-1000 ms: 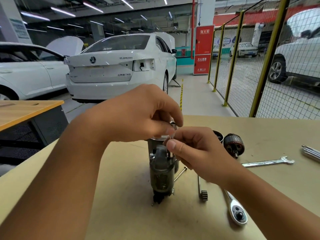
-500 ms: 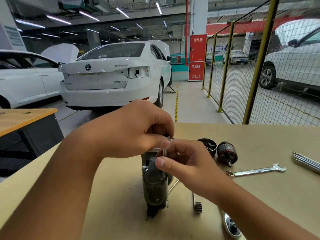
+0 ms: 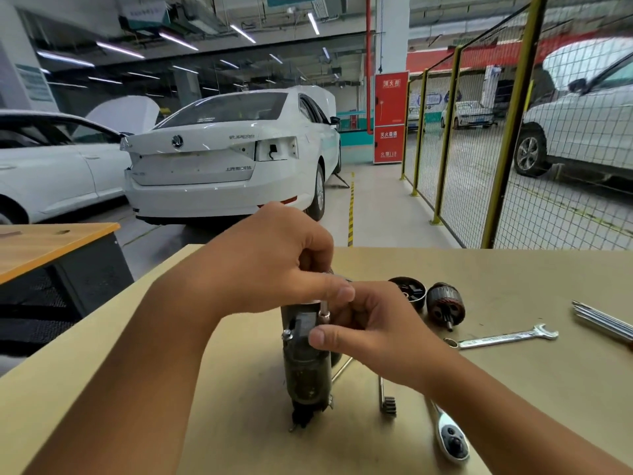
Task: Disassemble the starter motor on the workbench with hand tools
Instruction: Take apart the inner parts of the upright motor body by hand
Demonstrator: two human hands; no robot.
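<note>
Fingers of the left hand (image 3: 274,258) were curled over the top of the starter motor (image 3: 306,365), which stood upright on the workbench (image 3: 513,389). Beside it, the right hand (image 3: 373,330) pinched a small silver bolt (image 3: 323,311) at the motor's upper side. Half a second earlier that hand had been pinching higher, level with the left thumb.

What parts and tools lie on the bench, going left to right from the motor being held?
Starter motor body → small toothed gear shaft → ratchet wrench → silver open-end spanner → bundle of metal rods at the right edge.
</note>
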